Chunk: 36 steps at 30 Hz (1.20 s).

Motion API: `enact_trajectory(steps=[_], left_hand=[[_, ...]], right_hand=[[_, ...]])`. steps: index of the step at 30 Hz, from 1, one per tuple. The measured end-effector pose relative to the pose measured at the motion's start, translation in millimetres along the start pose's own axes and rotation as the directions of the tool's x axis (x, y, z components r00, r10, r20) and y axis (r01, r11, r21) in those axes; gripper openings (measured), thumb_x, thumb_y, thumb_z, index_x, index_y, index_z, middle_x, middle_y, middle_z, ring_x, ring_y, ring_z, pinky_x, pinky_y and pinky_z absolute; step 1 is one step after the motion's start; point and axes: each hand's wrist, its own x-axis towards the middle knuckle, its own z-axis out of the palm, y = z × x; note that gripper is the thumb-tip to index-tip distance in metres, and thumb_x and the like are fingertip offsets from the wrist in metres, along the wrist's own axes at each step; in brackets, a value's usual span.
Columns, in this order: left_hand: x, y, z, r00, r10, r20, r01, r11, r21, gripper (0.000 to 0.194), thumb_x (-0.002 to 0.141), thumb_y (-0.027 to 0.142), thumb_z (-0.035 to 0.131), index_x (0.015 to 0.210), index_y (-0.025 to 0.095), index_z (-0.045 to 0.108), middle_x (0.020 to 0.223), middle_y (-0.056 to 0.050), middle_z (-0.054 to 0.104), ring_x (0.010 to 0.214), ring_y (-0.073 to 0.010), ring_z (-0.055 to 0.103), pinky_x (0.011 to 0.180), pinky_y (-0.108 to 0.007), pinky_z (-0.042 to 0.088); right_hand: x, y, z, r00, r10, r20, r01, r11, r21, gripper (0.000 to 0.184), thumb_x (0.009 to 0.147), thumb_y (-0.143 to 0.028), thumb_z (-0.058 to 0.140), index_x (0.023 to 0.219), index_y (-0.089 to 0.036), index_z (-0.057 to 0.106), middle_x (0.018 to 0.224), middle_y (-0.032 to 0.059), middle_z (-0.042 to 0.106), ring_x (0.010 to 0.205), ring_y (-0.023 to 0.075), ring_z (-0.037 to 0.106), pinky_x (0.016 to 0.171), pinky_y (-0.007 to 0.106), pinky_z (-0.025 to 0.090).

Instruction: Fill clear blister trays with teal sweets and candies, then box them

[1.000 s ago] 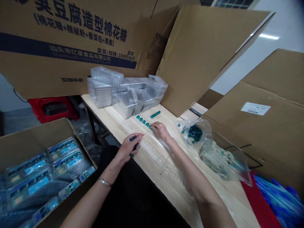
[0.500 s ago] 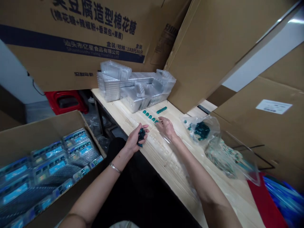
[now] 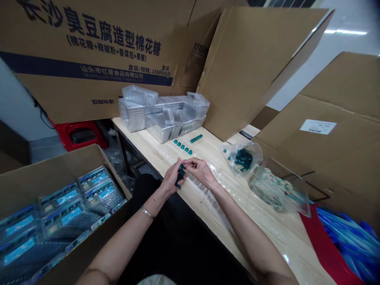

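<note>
My left hand (image 3: 172, 178) is curled around a cluster of dark teal pieces (image 3: 180, 177), which shows between its fingers. My right hand (image 3: 200, 170) reaches across, its fingertips pinched close against that cluster. Whether those fingertips hold a piece, I cannot tell. Both hands hover above a clear plastic blister tray (image 3: 213, 186) lying on the pale wooden table (image 3: 142, 136). Beyond them, a row of small teal pieces (image 3: 181, 146) lies on the table, with a short teal strip (image 3: 196, 138) just behind it.
Stacked clear blister trays (image 3: 160, 114) stand at the table's back, against large cardboard sheets (image 3: 89, 91). To the right lie a plastic bag of teal pieces (image 3: 242, 158) and a clear bag (image 3: 276, 190). At lower left, an open carton (image 3: 44, 190) holds blue packaged trays.
My right hand has moved left from beside the teal row to the cluster in my left hand. The two hands now nearly touch. The whole view has shifted slightly.
</note>
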Motion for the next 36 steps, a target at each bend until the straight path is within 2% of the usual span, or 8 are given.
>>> enact_trajectory(steps=[3, 6, 11, 15, 21, 26, 31, 36], left_hand=[[-0.3, -0.4, 0.0, 1.000, -0.008, 0.020, 0.009, 1.000, -0.008, 0.053, 0.073, 0.061, 0.055, 0.093, 0.012, 0.061, 0.055, 0.002, 0.049, 0.039, -0.0039, 0.037, 0.032, -0.014, 0.017], [0.1, -0.8, 0.3, 1.000, 0.006, -0.008, -0.006, 1.000, -0.003, 0.050, 0.074, 0.057, 0.056, 0.098, 0.013, 0.060, 0.060, 0.001, 0.051, 0.041, -0.0042, 0.040, 0.031, -0.014, 0.017], [1.6, -3.7, -0.1, 0.994, 0.110, -0.024, -0.101, 0.964, 0.245, 0.045, 0.073, 0.052, 0.061, 0.101, 0.016, 0.061, 0.071, 0.000, 0.055, 0.043, -0.0041, 0.039, 0.031, -0.014, 0.019], [4.1, -7.4, -0.5, 0.983, 0.176, -0.051, -0.138, 0.894, 0.427, 0.040, 0.072, 0.048, 0.062, 0.097, 0.017, 0.063, 0.062, 0.003, 0.051, 0.040, -0.0042, 0.032, 0.033, -0.016, 0.020], [5.3, -7.0, 2.7, 0.970, 0.244, 0.008, -0.209, 0.813, 0.543, 0.036, 0.077, 0.043, 0.057, 0.100, 0.017, 0.067, 0.066, -0.001, 0.059, 0.050, -0.0088, 0.044, 0.043, -0.019, 0.032], [8.9, -8.3, 4.2, 0.961, 0.275, 0.032, -0.235, 0.750, 0.619, 0.031, 0.078, 0.037, 0.057, 0.098, 0.017, 0.068, 0.059, -0.001, 0.059, 0.058, -0.0139, 0.053, 0.054, -0.023, 0.041], [12.5, -11.9, 2.2, 0.945, 0.316, 0.090, -0.294, 0.690, 0.661, 0.030, 0.083, 0.030, 0.048, 0.099, 0.015, 0.068, 0.076, -0.004, 0.066, 0.071, -0.0147, 0.059, 0.066, -0.025, 0.046], [13.4, -12.1, 2.5, 0.953, 0.295, 0.062, -0.259, 0.696, 0.670, 0.030, 0.080, 0.032, 0.054, 0.100, 0.014, 0.068, 0.078, -0.005, 0.068, 0.074, -0.0161, 0.061, 0.071, -0.027, 0.048]], right_hand=[[-3.0, 3.0, -1.7, 1.000, 0.029, -0.005, -0.028, 0.999, 0.036, 0.016, 0.070, -0.023, 0.063, 0.084, -0.017, 0.069, 0.080, 0.0039, 0.068, 0.064, 0.0133, 0.061, 0.063, 0.027, 0.050], [-3.8, 9.4, -3.3, 0.991, 0.123, -0.047, -0.111, 0.972, 0.206, 0.017, 0.069, -0.030, 0.066, 0.079, -0.016, 0.065, 0.076, 0.0047, 0.069, 0.066, 0.0161, 0.065, 0.064, 0.029, 0.052], [-6.2, 22.3, -7.9, 0.974, 0.181, -0.133, -0.125, 0.928, 0.350, 0.024, 0.065, -0.035, 0.072, 0.077, -0.017, 0.061, 0.067, 0.0024, 0.067, 0.064, 0.0173, 0.066, 0.065, 0.030, 0.054], [-12.8, 20.1, -12.0, 0.982, 0.165, -0.091, -0.114, 0.906, 0.407, 0.026, 0.067, -0.040, 0.070, 0.079, -0.018, 0.061, 0.070, 0.0037, 0.068, 0.069, 0.0187, 0.067, 0.070, 0.032, 0.055], [-17.5, 14.3, -22.0, 0.968, 0.250, -0.025, -0.205, 0.841, 0.500, 0.030, 0.062, -0.038, 0.075, 0.080, -0.017, 0.064, 0.070, 0.0042, 0.071, 0.071, 0.0210, 0.069, 0.075, 0.036, 0.056], [-18.2, 18.8, -21.4, 0.970, 0.237, -0.053, -0.186, 0.867, 0.463, 0.025, 0.061, -0.036, 0.073, 0.076, -0.017, 0.066, 0.068, 0.0038, 0.071, 0.070, 0.0208, 0.069, 0.074, 0.035, 0.056], [-18.8, 20.1, -17.8, 0.976, 0.190, -0.109, -0.138, 0.919, 0.368, 0.020, 0.071, -0.035, 0.063, 0.078, -0.016, 0.064, 0.068, 0.0046, 0.069, 0.067, 0.0181, 0.067, 0.069, 0.031, 0.055], [-24.3, 14.4, -15.1, 0.962, -0.135, -0.239, 0.134, 0.991, -0.018, 0.010, 0.078, -0.023, 0.055, 0.078, -0.018, 0.063, 0.081, 0.0063, 0.065, 0.074, 0.0163, 0.062, 0.070, 0.029, 0.051]])
